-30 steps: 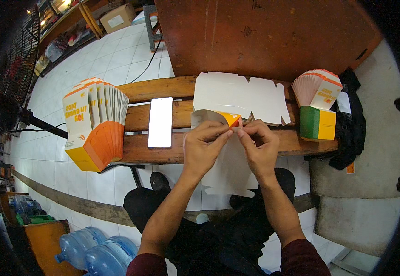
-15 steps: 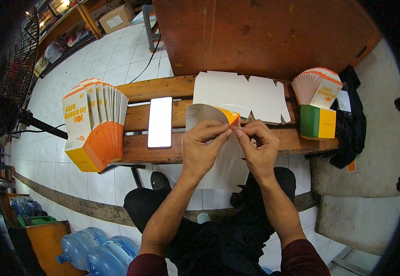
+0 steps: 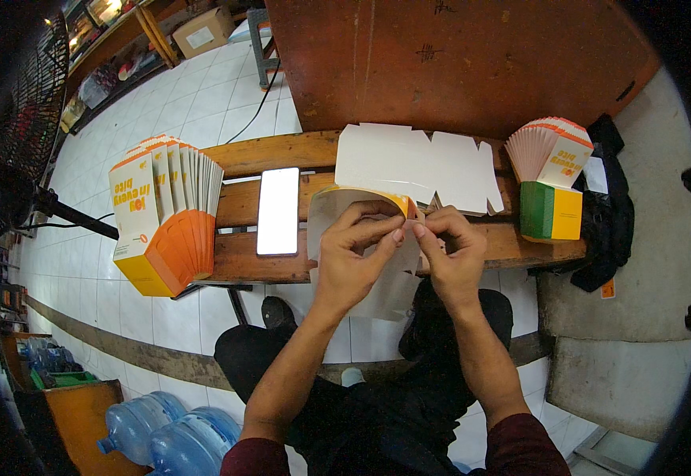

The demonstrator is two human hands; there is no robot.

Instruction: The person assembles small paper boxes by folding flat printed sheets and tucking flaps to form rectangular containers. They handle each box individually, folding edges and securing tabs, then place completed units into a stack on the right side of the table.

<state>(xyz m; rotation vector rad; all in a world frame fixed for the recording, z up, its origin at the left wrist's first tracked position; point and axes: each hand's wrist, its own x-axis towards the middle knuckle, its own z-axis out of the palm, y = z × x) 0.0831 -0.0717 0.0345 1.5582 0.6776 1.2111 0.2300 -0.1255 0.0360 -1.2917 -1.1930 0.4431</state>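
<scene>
My left hand (image 3: 357,258) and my right hand (image 3: 452,258) meet above the bench, fingertips pinching a corner of a carton blank (image 3: 381,289). Its inside is white, and a curled edge shows yellow and orange printing. The lower part of the sheet hangs over my lap behind the hands. What exactly the fingertips do at the corner is partly hidden by the fingers. Just beyond them, white flat carton blanks (image 3: 385,159) with notched edges lie on the wooden bench (image 3: 246,163).
A phone (image 3: 279,213) with a bright white screen lies left of my hands. Fanned folded cartons (image 3: 135,206) stand at the bench's left end, more cartons (image 3: 560,163) at its right. A fan (image 3: 32,159) is far left. Blue water bottles (image 3: 190,440) lie lower left.
The held carton blank bends more, and its left edge has shifted a little left and down. Both hands keep pinching its corner, with the right fingers slightly changed.
</scene>
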